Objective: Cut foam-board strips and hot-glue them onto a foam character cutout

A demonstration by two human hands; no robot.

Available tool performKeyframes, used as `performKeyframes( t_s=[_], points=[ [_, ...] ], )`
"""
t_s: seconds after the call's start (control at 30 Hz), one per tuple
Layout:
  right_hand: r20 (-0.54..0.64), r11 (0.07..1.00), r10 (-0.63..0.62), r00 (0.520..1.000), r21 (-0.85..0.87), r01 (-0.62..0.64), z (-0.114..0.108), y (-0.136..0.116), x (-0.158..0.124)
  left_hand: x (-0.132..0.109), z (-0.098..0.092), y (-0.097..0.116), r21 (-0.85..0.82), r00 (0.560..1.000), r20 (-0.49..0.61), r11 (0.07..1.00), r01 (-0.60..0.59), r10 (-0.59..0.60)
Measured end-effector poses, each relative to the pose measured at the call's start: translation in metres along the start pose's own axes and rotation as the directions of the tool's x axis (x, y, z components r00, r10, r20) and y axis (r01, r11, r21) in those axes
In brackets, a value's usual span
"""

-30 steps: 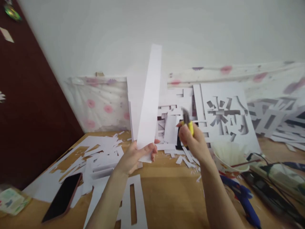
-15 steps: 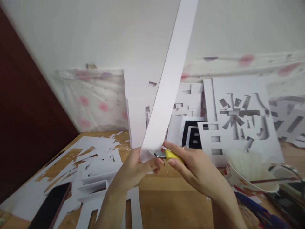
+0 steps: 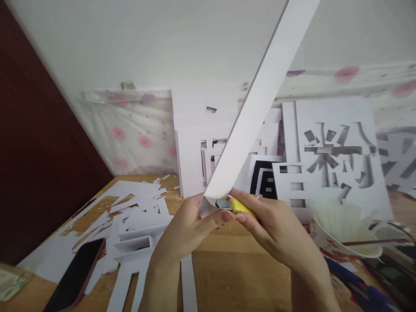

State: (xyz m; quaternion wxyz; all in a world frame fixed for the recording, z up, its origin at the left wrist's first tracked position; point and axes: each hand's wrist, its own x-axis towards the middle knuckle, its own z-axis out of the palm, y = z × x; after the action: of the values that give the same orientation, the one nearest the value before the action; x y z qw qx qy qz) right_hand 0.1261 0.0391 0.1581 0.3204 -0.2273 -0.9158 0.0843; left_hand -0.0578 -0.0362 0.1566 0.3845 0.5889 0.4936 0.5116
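Observation:
My left hand point(image 3: 198, 225) grips the lower end of a long white board strip point(image 3: 256, 104), which slants up to the right and out of view. In my right hand point(image 3: 269, 225) is a yellow utility knife point(image 3: 241, 207), its metal blade pointing left against the strip's bottom edge. A corner of the strip's lower end is folded or peeled beside the blade. My left thumb lies just under the blade, close to my right thumb. The fingers behind the strip are partly hidden.
White cut board pieces point(image 3: 136, 221) and scraps cover the table's left side, with a phone point(image 3: 76, 273) on them. Stencil boards point(image 3: 344, 112) lean on the wall. At right stand a paper bowl point(image 3: 331, 240) of glue sticks and a blue-handled tool point(image 3: 357, 288).
The strip has tilted further right at its top. The blade has shifted slightly right and up with both hands, and the strip's lower corner looks more folded. The view has moved a little.

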Motion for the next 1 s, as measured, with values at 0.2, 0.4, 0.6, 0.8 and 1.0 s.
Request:
performKeyframes(
  t_s=[0.2, 0.4, 0.6, 0.8, 1.0],
  points=[
    [-0.032, 0.999, 0.026, 0.999, -0.018, -0.027, -0.012, 0.001, -0.007, 0.003, 0.012, 0.008, 0.045, 1.000, 0.010, 0.999, -0.022, 0.021],
    [-0.043, 0.998, 0.010, 0.999, -0.055, -0.012, -0.013, 0.004, -0.009, 0.003, 0.014, 0.009, 0.085, 1.000, 0.001, 0.996, 0.011, -0.011],
    [-0.027, 0.999, -0.004, 1.000, -0.033, 0.003, -0.009, 0.002, -0.008, -0.004, 0.010, 0.006, 0.095, 0.999, -0.051, 0.995, 0.024, -0.019],
    [-0.025, 0.999, -0.011, 1.000, -0.049, 0.010, -0.004, -0.002, -0.005, -0.012, 0.003, 0.004, 0.147, 0.995, -0.100, 0.988, 0.041, -0.026],
    [-0.004, 0.999, -0.032, 0.999, 0.010, 0.032, 0.002, -0.002, -0.001, -0.017, -0.002, 0.003, 0.153, 0.993, -0.113, 0.988, 0.034, -0.017]
  ],
)
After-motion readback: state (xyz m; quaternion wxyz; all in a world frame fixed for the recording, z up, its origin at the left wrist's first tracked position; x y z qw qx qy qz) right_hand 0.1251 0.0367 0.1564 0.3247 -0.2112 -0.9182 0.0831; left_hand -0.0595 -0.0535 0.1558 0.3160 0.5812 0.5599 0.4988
